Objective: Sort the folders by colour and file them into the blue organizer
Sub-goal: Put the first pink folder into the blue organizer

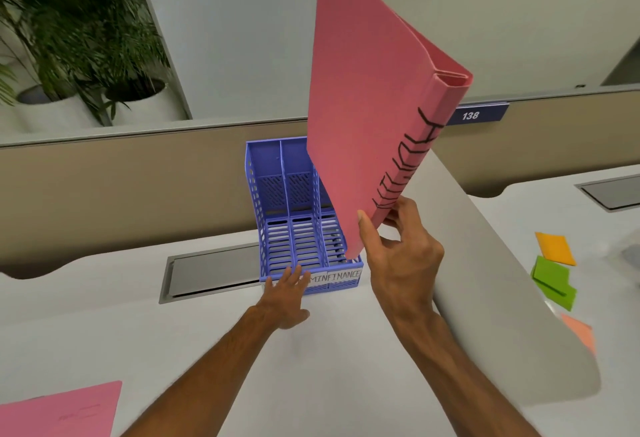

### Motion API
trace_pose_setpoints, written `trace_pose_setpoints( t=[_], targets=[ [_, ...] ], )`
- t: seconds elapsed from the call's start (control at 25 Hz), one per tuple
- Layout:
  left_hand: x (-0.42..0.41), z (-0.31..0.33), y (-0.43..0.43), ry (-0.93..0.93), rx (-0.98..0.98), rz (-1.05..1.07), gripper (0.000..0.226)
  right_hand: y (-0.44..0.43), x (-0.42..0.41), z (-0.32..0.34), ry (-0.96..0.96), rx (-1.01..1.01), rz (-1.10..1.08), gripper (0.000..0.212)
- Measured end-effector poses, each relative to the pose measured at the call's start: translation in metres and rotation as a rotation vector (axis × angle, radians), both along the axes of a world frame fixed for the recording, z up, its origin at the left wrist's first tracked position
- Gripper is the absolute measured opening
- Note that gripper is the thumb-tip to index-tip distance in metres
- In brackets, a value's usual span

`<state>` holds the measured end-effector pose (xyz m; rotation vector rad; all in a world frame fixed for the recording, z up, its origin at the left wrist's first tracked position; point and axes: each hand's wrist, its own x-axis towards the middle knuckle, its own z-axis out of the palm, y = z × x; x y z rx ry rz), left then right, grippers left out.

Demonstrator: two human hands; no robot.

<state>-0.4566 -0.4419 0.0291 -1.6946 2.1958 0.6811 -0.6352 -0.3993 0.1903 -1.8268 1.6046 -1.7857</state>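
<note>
Folder (363, 107) tilting over the organizer (252, 177), low corner at its right slot.
Right hand (401, 256), at 5 o'clock, is pinching the spine end; left hand (287, 294), fingers straight, is pressing the organizer's front at 6 o'clock. Probably light, floppy card: grip at the stiffer spine.

The pink folder (363, 107) ran off the top edge, and fingers (406, 207) of the right hand (401, 256) covered the lowest letters written on its spine. Above that thumb, the folder hid most of the blue organizer's (273, 201) right compartment. Fingertips (294, 272) of the left hand (284, 293) masked the left part of the label strip (341, 276); only "MIN" and "FINANCE" read just right of them. Well left of both hands, a second pink folder (59, 412) was cropped by the corner, its faint writing illegible.
</note>
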Motion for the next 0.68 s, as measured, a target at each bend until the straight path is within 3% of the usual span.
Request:
trace_pose_setpoints(
  t=[0.4, 0.68],
  targets=[
    [0.012, 0.010, 0.012, 0.069, 0.052, 0.030, 0.089, 0.006, 0.015, 0.013, -0.018, -0.018, 0.006, 0.036],
    [0.011, 0.019, 0.003, 0.357, -0.088, 0.206, 0.100, -0.008, 0.022, 0.009, 0.045, 0.048, 0.004, 0.036]
  ],
)
